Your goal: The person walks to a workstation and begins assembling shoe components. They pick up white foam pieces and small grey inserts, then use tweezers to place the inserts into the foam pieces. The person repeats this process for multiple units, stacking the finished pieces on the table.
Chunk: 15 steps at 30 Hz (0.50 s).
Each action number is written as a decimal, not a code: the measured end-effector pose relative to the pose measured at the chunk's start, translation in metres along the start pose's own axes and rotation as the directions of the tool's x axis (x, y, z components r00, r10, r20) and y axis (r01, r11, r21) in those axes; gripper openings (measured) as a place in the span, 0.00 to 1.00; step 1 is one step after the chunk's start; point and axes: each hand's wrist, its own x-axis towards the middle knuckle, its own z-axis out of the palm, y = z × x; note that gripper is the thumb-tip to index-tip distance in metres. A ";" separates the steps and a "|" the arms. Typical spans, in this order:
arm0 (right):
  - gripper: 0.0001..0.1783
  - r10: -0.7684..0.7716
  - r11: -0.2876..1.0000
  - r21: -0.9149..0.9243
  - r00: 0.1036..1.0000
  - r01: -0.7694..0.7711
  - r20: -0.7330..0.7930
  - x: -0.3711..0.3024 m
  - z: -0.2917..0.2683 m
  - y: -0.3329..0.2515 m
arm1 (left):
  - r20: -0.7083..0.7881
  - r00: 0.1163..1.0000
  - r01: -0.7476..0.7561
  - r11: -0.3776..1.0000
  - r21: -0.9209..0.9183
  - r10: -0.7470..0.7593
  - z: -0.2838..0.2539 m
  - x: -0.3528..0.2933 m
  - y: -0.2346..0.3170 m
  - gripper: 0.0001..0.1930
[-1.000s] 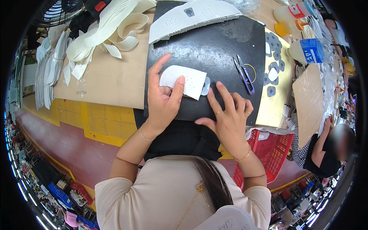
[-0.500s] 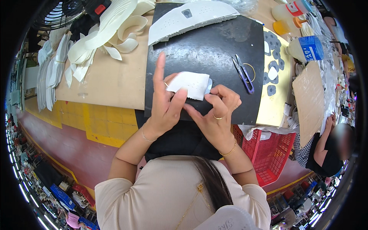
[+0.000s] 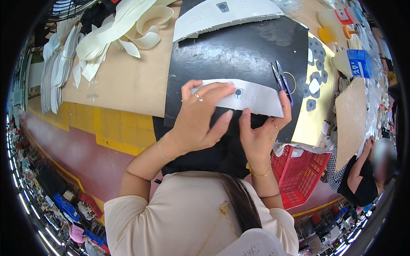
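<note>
While both hands work over the black mat (image 3: 239,51), they hold one long white strip (image 3: 256,97) stretched across the mat's near edge. The left hand (image 3: 198,119) lies over the strip's left end, fingers closed down on it from above and thumb pointing right beneath it. The right hand (image 3: 260,134) grips the strip's right end, thumb up against its underside and fingers curled round the far corner (a small dark printed mark shows near the strip's middle). Just beyond that right end, on the mat, lie thread snips (image 3: 281,79) beside a thin yellow ring (image 3: 292,81). Right of the mat, grey and white cut patches (image 3: 315,64) lie scattered on a yellow sheet (image 3: 318,115), and a red plastic basket (image 3: 301,168) sits below the mat's right corner. At the mat's far edge rests a large white panel (image 3: 226,15). Left of the mat, on a brown board (image 3: 128,81), cream strips (image 3: 124,25) are heaped.
</note>
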 end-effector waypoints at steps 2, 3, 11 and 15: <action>0.48 0.074 0.995 0.064 0.997 -0.075 0.020 0.003 -0.004 0.000 | 0.044 0.999 -0.023 0.975 0.221 0.013 -0.002 0.000 0.011 0.25; 0.49 0.112 0.989 0.093 0.993 -0.115 0.031 0.005 -0.006 0.001 | 0.072 0.997 -0.034 0.963 0.268 0.015 -0.002 -0.001 0.013 0.25; 0.37 0.157 0.984 -0.080 0.986 -0.162 -0.059 0.016 -0.008 0.009 | 0.239 0.971 -0.122 0.902 0.415 0.021 0.000 -0.002 0.013 0.26; 0.35 0.200 0.975 -0.080 0.977 -0.206 -0.075 0.016 -0.006 0.012 | 0.248 0.969 -0.119 0.893 0.434 0.009 0.000 -0.002 0.013 0.26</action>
